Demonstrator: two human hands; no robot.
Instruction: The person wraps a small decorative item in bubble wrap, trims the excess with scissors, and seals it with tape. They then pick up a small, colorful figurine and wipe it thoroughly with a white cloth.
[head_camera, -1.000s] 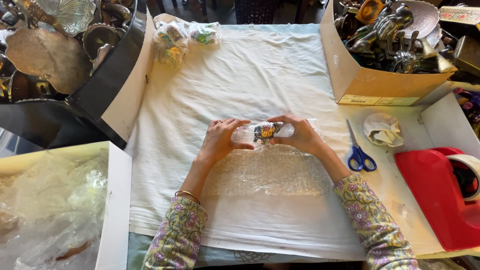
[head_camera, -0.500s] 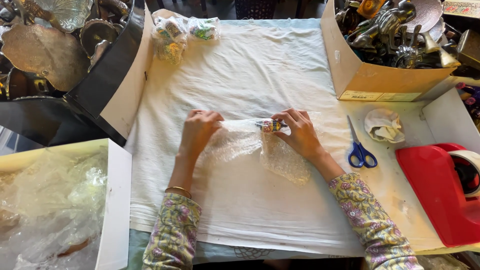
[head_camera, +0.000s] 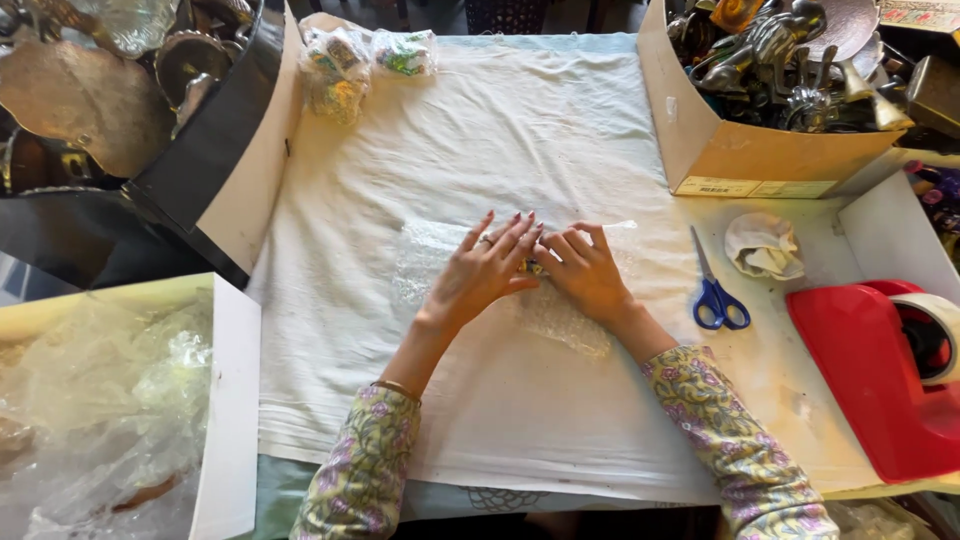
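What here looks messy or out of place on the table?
Little stands out. A crumpled wad of paper lies loose beside the blue-handled scissors, and the white cloth is wrinkled. Both hands press on bubble wrap.

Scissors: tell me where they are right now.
In the head view the blue-handled scissors lie on the table to the right of the right hand, between it and the red tape dispenser, just left of a crumpled white wad.

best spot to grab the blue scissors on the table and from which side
Take the scissors by the blue handle loops, coming from the near edge of the table. They lie flat and closed on the white cloth, loops toward the person and blades pointing away, so the handles come first. The right hand is the closer one; both hands now press on the bubble wrap.
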